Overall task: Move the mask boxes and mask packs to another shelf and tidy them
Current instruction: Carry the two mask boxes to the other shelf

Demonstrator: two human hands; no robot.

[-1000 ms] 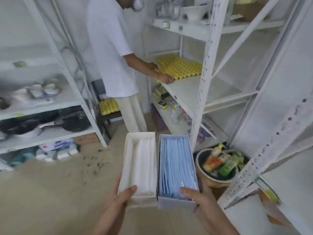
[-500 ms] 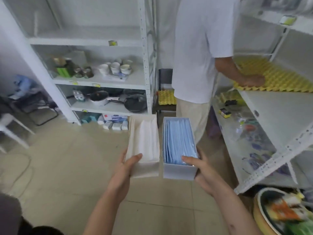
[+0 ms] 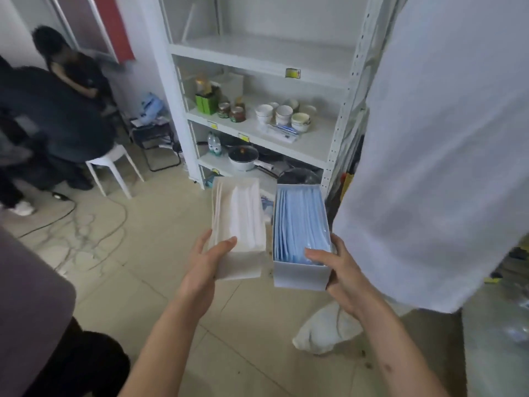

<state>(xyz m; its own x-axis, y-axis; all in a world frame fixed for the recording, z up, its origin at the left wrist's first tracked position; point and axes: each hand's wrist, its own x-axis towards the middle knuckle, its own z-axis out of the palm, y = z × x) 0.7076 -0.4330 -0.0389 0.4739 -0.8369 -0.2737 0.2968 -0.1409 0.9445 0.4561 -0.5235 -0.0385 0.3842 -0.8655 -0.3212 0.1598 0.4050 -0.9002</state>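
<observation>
Two open mask boxes are held side by side above the tiled floor (image 3: 137, 253), a narrow gap between them. The white box (image 3: 239, 230), filled with white masks, is gripped at its near end by the left hand (image 3: 207, 262), thumb over the rim. The blue box (image 3: 300, 233), packed with blue masks, is clasped at its near end by the right hand (image 3: 339, 270). A white rack (image 3: 337, 133) with cups (image 3: 282, 114) and jars (image 3: 232, 111) stands beyond them. A white-clad person (image 3: 446, 156) stands just to the right.

A white metal shelving unit (image 3: 257, 61) stands on a beige tiled floor (image 3: 137, 247).
</observation>
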